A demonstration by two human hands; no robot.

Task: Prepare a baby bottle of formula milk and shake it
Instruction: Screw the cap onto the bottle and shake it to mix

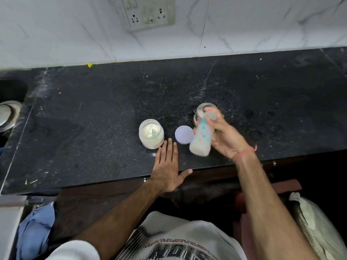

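My right hand (227,136) grips a baby bottle (201,136) with blue dots, tilted and motion-blurred, its base filled with milky white liquid and its capped top pointing away from me. My left hand (168,166) lies flat, fingers spread, on the black counter (93,128), holding nothing, its fingertips just beside an open jar of white formula powder (151,135) with a pale scoop inside. A round lilac lid (184,136) lies on the counter between the jar and the bottle.
A clear glass jar (206,109) stands behind the bottle, partly hidden by my right hand. A steel vessel (8,115) sits at the far left. A wall socket panel (150,12) is on the marble wall. White powder specks dust the counter.
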